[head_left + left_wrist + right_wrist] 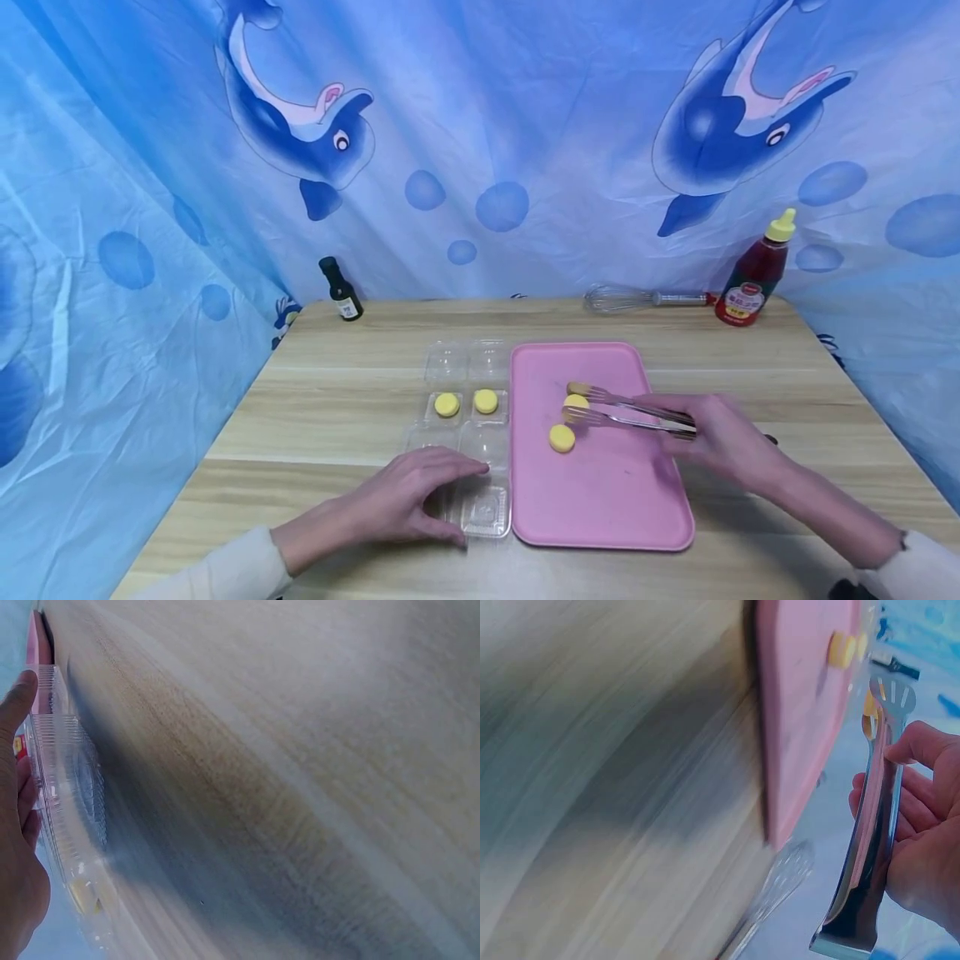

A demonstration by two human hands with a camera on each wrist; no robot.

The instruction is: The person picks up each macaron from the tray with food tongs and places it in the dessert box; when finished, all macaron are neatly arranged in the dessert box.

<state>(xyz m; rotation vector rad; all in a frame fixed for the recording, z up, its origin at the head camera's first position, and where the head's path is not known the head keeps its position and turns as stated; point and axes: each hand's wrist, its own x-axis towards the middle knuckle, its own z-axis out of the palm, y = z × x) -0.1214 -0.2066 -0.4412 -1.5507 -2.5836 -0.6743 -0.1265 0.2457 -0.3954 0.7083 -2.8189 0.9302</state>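
My right hand grips metal tongs with slotted ends. The tongs' tips stand on either side of a yellow macaron-like round over the pink tray. A second yellow round lies on the tray just nearer to me. To the left of the tray is a clear plastic container with several compartments. Two yellow rounds sit in it side by side, a left one and a right one. With fingers spread, my left hand rests at the container's near left part, covering some of it.
At the back left of the wooden table stands a small dark bottle. A whisk lies along the back edge, beside a red sauce bottle with a yellow cap. Blue dolphin-print curtain hangs behind the table and along its sides.
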